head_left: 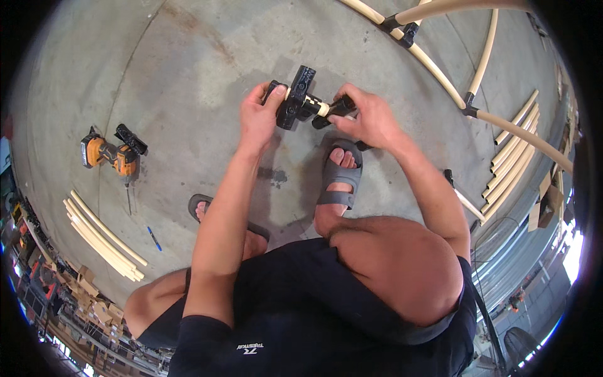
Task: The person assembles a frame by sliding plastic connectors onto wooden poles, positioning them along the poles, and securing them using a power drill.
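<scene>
Above my feet, I hold black pipe fittings joined by short cream pipe pieces between my two hands. My left hand (257,119) is closed on the left end of a black pipe fitting (296,97), its thumb resting on top. A cream pipe piece (323,109) shows between this fitting and another black pipe fitting (335,112) on the right. Fingers and thumb of my right hand (370,118) wrap round that right fitting. My fingers partly cover both outer ends.
On the floor at left are an orange-black cordless drill (113,154), a black fitting (130,138), cream pipes (103,235) and a blue pen (154,239). A cream pipe frame with black joints (433,66) spans the upper right; more pipes (514,160) lie right.
</scene>
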`<state>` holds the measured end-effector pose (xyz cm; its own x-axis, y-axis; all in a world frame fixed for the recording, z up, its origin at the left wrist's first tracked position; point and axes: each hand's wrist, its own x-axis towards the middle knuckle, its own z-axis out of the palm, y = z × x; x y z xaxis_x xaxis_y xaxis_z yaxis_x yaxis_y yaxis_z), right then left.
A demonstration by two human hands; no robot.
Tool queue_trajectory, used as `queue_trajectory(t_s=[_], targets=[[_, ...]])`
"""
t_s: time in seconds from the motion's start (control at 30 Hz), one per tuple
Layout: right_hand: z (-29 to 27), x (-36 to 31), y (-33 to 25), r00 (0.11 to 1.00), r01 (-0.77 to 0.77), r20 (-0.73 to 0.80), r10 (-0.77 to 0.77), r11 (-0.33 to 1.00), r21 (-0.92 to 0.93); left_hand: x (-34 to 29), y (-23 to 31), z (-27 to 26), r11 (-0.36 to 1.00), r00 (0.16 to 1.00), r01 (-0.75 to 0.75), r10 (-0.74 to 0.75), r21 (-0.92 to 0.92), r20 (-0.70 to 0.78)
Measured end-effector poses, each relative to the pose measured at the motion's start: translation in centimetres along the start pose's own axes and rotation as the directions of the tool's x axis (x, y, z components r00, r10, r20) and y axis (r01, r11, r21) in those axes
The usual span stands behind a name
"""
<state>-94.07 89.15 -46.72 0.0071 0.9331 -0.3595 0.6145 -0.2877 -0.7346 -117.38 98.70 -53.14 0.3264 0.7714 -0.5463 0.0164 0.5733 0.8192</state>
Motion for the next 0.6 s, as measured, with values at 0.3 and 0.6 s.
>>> queue_trajectory(t_s=[0.3,0.6], targets=[[-2.5,3.6,4.9,0.793,-0.520,0.560,0.239,0.745,0.418,0.3,0.0,0.5,1.000,1.000,-0.008,0.009,-0.012,0.010],[3.5,-0.7,-4.0,0.967,-0.084,-0.247,-0.063,0.837,-0.540,0.0,2.4,1.8,0.999,1.000,-0.016,0.016,-0.028,0.008]])
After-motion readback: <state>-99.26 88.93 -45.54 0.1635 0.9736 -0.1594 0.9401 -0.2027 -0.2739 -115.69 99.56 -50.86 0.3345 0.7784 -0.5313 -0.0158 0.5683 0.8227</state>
